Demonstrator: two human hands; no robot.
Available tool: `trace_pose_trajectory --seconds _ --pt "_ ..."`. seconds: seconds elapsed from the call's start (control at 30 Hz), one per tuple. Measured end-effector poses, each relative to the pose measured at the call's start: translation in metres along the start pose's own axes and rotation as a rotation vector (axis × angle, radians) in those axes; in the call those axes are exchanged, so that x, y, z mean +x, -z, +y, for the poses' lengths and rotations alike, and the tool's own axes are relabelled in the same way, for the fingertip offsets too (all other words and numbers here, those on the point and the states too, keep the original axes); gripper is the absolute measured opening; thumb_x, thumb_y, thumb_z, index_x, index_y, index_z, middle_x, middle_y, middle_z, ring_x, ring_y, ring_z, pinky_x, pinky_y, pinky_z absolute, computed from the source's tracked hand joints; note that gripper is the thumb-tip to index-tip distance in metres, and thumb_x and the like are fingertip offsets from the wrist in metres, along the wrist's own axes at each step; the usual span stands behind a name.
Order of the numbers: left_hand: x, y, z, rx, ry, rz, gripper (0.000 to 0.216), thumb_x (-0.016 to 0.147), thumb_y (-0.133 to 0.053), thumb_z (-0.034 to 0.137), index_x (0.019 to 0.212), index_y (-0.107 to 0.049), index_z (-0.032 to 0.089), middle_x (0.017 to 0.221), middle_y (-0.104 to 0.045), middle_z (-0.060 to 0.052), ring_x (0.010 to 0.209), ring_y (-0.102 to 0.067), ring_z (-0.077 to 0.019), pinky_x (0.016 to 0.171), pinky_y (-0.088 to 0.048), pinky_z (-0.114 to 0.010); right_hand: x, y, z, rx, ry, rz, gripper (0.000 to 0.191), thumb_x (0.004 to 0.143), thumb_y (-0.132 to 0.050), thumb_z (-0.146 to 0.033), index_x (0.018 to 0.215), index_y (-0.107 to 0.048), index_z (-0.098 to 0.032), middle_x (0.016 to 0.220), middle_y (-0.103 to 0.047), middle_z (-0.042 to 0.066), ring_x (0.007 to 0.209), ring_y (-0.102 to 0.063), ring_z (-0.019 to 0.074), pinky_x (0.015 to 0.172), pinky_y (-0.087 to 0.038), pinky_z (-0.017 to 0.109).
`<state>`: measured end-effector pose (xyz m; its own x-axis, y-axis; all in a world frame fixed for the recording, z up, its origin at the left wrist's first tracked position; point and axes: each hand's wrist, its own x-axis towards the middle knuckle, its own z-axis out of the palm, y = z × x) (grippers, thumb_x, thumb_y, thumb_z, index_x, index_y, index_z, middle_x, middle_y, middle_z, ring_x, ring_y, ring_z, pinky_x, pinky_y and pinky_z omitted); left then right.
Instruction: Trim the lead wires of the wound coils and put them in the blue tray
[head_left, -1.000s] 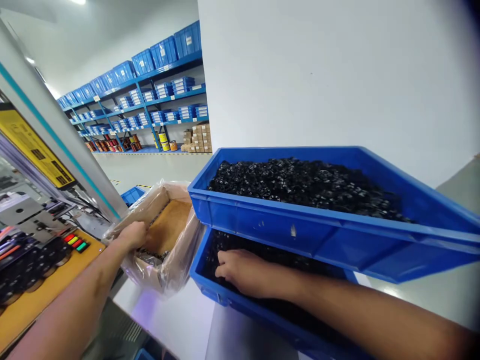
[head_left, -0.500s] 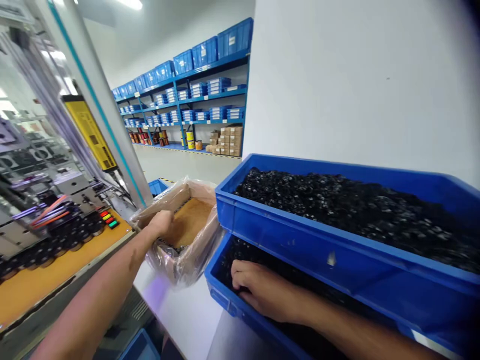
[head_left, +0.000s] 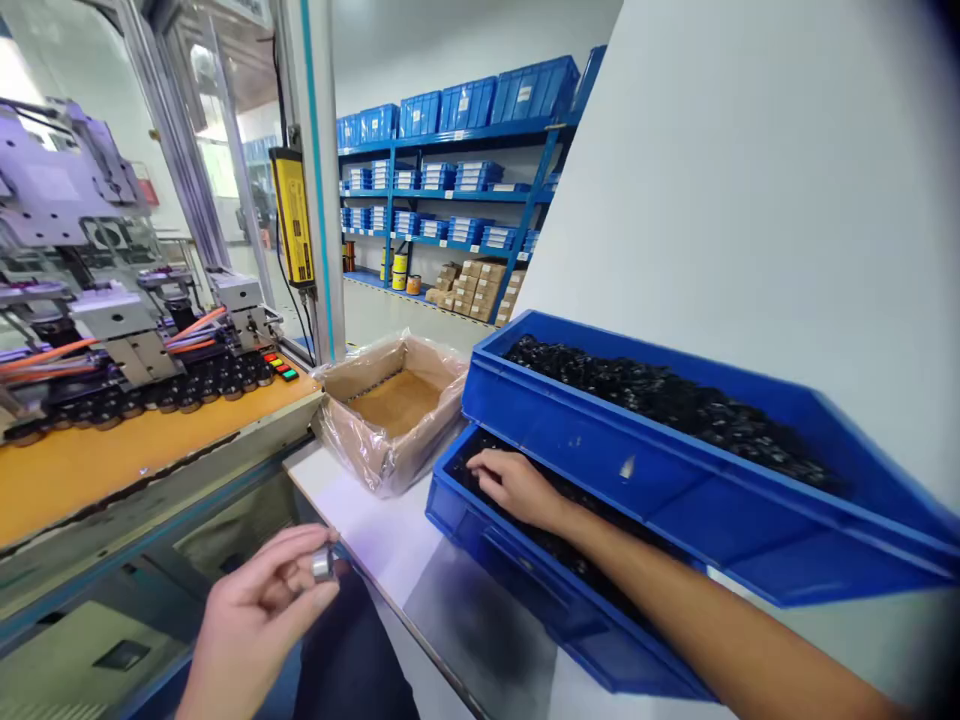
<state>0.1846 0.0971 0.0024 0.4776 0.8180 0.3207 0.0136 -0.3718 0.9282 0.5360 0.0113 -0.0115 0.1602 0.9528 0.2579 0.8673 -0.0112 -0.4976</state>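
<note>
My left hand (head_left: 274, 590) is raised in front of the white table's edge, pinching a small shiny metal ring (head_left: 323, 563) between thumb and fingers. My right hand (head_left: 517, 487) reaches into the lower blue bin (head_left: 480, 540), over small black parts. Its fingers are curled downward, and whatever they hold is hidden. On top of that bin rests a second blue bin (head_left: 637, 480), heaped with black parts (head_left: 660, 400). Left of the bins stands a plastic-lined cardboard box (head_left: 367, 440) with a brown cardboard sheet inside and small parts along one edge.
On the left is a machine with an orange worktop (head_left: 187, 440), rows of round black parts (head_left: 187, 390) and coloured buttons (head_left: 280, 366). A metal post (head_left: 321, 180) rises beside a yellow bar (head_left: 292, 215). Shelves with blue bins (head_left: 469, 100) line the back; a white panel (head_left: 712, 180) stands behind the bins.
My left hand has come out of the cardboard box, back toward me, and now holds a metal ring. My right hand stays in the lower bin. The view has swung left.
</note>
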Motion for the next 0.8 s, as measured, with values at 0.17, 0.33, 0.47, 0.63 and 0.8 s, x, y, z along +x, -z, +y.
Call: trace_pose_trajectory --seconds 0.17,0.33,0.47,0.63,0.8 --pt "-0.018 0.009 0.006 -0.192 0.118 0.019 0.028 0.069 -0.085 0.028 0.097 -0.080 0.027 0.105 -0.080 -0.008 0.079 -0.078 -0.0201 0.076 -0.062 -0.022 0.003 0.003 -0.003 -0.037 0.043 -0.116 0.023 0.085 -0.053 -0.006 0.097 -0.072 -0.012 0.091 -0.071 0.008 0.075 -0.065 0.0155 0.076 -0.053 0.029" --pt "-0.027 0.002 0.018 -0.262 0.128 0.089 0.026 0.066 -0.086 0.026 0.091 -0.081 0.024 0.106 -0.078 -0.008 0.072 -0.075 -0.0170 0.073 -0.062 -0.023 0.000 0.001 -0.003 -0.059 0.131 -0.290 0.007 0.088 -0.066 -0.012 0.081 -0.069 -0.013 0.088 -0.071 0.002 0.084 -0.068 0.0141 0.082 -0.056 0.030" --pt "-0.027 0.000 0.020 -0.272 -0.029 -0.005 0.016 0.070 -0.081 0.017 0.084 -0.081 0.026 0.097 -0.081 -0.007 0.077 -0.077 -0.0182 0.071 -0.061 -0.019 -0.004 -0.002 0.004 -0.160 0.079 -0.239 0.018 0.097 -0.062 -0.030 0.098 -0.066 -0.013 0.100 -0.069 0.004 0.092 -0.067 0.0174 0.085 -0.057 0.038" --pt "-0.030 -0.005 0.016 -0.152 -0.051 0.046 0.036 0.068 -0.082 0.014 0.096 -0.079 0.036 0.098 -0.082 0.000 0.087 -0.078 -0.0158 0.078 -0.059 -0.015 -0.010 0.004 0.015 -0.280 -0.031 -0.231 0.025 0.097 -0.061 -0.033 0.113 -0.064 -0.015 0.114 -0.066 0.008 0.101 -0.065 0.0204 0.089 -0.056 0.042" --pt "-0.030 -0.015 0.015 -0.109 -0.066 0.062 0.024 0.068 -0.081 0.016 0.086 -0.080 0.033 0.094 -0.081 0.000 0.084 -0.078 -0.0166 0.075 -0.060 -0.016 -0.016 0.014 0.024 -0.335 -0.122 -0.245 0.027 0.097 -0.060 -0.035 0.116 -0.062 -0.016 0.117 -0.065 0.008 0.100 -0.066 0.0196 0.087 -0.057 0.040"
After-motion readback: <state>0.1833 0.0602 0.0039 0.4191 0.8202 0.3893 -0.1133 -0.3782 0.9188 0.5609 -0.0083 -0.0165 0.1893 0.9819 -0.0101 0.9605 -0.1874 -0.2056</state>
